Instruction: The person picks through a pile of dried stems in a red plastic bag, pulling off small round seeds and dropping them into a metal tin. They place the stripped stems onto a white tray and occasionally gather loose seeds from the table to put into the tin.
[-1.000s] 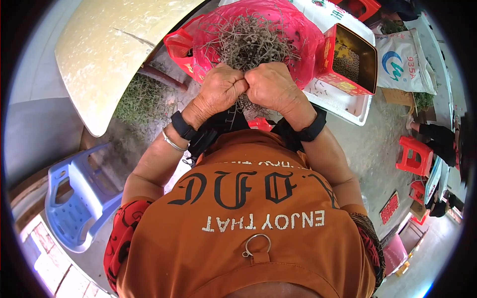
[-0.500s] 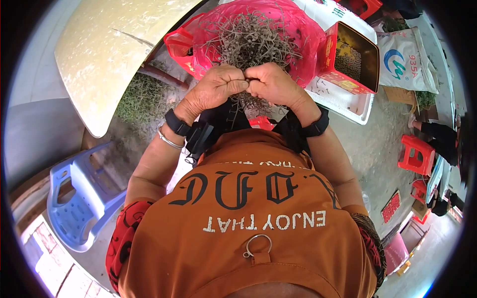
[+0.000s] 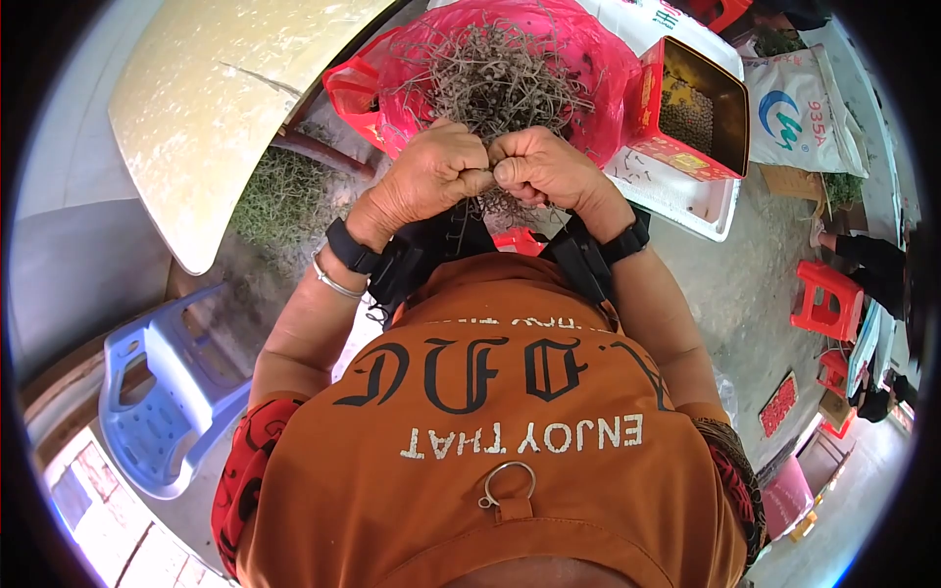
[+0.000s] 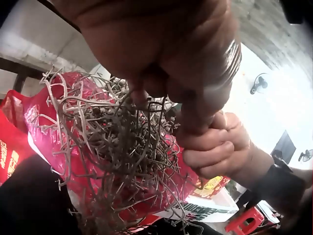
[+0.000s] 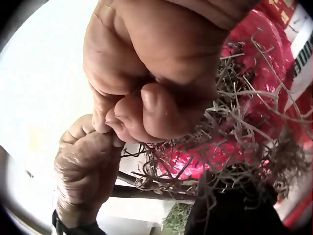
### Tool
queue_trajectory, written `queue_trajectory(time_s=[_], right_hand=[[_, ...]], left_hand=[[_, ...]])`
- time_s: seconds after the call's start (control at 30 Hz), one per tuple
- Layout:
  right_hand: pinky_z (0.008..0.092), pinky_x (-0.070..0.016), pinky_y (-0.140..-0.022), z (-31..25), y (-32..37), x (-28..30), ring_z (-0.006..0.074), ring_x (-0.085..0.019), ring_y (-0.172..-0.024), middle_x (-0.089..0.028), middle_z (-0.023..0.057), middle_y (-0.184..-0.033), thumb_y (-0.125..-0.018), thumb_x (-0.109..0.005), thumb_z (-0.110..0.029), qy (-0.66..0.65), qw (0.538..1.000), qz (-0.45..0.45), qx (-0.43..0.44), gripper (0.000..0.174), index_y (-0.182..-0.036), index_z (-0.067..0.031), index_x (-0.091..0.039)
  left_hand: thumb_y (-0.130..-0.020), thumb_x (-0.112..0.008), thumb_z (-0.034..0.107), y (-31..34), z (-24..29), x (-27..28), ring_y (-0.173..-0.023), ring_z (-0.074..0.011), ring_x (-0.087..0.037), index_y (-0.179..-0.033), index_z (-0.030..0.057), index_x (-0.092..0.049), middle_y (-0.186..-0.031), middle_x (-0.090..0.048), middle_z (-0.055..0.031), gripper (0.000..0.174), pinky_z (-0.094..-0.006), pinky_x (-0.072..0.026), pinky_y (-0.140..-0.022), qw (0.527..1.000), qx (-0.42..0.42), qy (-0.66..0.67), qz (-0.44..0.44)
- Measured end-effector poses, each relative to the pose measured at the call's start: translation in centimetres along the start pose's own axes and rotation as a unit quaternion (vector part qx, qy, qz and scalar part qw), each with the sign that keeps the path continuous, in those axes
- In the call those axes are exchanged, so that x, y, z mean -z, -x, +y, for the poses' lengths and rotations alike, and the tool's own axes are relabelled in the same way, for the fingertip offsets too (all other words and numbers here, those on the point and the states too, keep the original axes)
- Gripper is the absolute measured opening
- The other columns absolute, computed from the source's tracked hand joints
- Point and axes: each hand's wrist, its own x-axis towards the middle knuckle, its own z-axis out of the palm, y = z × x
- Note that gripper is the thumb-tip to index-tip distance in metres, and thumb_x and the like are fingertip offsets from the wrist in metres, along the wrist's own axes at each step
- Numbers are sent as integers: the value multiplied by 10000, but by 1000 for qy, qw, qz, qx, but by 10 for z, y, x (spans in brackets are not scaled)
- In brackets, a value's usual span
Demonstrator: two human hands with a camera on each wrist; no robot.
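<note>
Both hands meet fingertip to fingertip over a tangle of dried plant stems [image 3: 500,83] in a pink plastic bag [image 3: 608,69]. In the left wrist view, the curled fingers of the left hand [image 3: 436,171] grip a bunch of the dried stems [image 4: 132,147], which dangles below. The right hand [image 3: 549,171] has its fingers curled in, thumb and forefinger pinched against the left fingertips in the right wrist view. Thin stems come out beneath this pinch, whose inside is hidden by the fingers. A red tin box [image 3: 647,108] with small round brown pods [image 3: 686,118] stands right of the bag.
Under the box lies a white foam tray [image 3: 720,220] with a few stem bits. A pale tabletop [image 3: 216,98] juts in at left, near a blue plastic chair [image 3: 162,392] and green plant litter [image 3: 279,196]. A white sack [image 3: 804,113] and red stool [image 3: 828,299] stand right.
The hands stay together over the bag while the fingers shift their pinch. The right hand has turned, its thumb and curled fingers now showing more. The bag and box look nearly unmoved.
</note>
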Motion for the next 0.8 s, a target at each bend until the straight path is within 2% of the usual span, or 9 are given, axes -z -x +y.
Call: queue_trajectory(time_s=[0.07,0.2,0.37,0.47,0.5,0.6,0.63,0.73,0.8], right_hand=[[175,-295,-382,-4,2,-2,42,-381,-450,-429,-36,-546,-804,-640,-312,81,996,22,27,288,-741,-55,-526],[188,-319,-398,-5,0,1,40,-380,-457,-429,-35,-542,-824,-616,-291,61,994,21,83,280,-714,-51,-522],[195,-337,-415,-7,-3,2,41,-396,-472,-433,-33,-544,-839,-588,-296,140,989,3,55,276,-740,-44,-537],[198,-336,-414,-8,-9,0,43,-391,-474,-421,-34,-539,-846,-569,-338,328,935,5,139,302,-774,-45,-549],[198,-336,-414,-9,-8,-1,43,-391,-474,-421,-34,-539,-846,-569,-338,328,934,3,139,302,-774,-45,-549],[209,-320,-401,-14,4,-8,52,-378,-455,-414,-28,-531,-828,-584,-410,154,987,34,21,388,-751,-32,-549],[209,-320,-401,-13,4,-7,52,-378,-455,-414,-28,-531,-828,-584,-410,153,987,36,20,388,-751,-32,-549],[212,-278,-360,-11,-3,2,62,-376,-424,-405,-29,-501,-784,-636,-438,119,991,-47,-30,423,-669,-40,-550],[212,-273,-357,-5,-3,5,65,-370,-414,-406,-28,-500,-778,-643,-432,96,993,-61,-19,422,-660,-39,-548]], left_hand=[[-712,-625,100,1,0,-1,-598,-237,-449,-671,52,-501,-598,-439,-51,139,-336,-370,-607,999,13,34,13],[-724,-625,109,0,-3,0,-600,-225,-443,-691,46,-519,-611,-454,-51,128,-324,-367,-615,992,36,115,33],[-738,-632,147,5,-3,-1,-614,-232,-476,-693,60,-542,-619,-479,-52,133,-328,-382,-642,992,45,119,20],[-740,-634,166,3,-1,-1,-620,-240,-491,-691,71,-548,-615,-482,-53,138,-334,-390,-653,996,38,83,7],[-740,-634,169,2,0,0,-620,-240,-491,-694,73,-548,-613,-477,-53,136,-336,-389,-653,998,31,55,-2],[-742,-629,171,0,2,0,-617,-242,-488,-699,78,-546,-610,-468,-53,132,-339,-387,-654,1000,15,21,-1],[-744,-625,171,-1,2,-1,-615,-243,-486,-700,80,-543,-610,-465,-52,130,-341,-386,-655,1000,5,17,7],[-747,-619,166,-4,4,-1,-605,-243,-482,-691,81,-534,-606,-461,-53,132,-342,-385,-653,1000,-10,20,7],[-747,-615,158,-6,5,0,-592,-244,-477,-671,80,-523,-600,-462,-53,142,-340,-386,-648,999,-15,35,-4]])
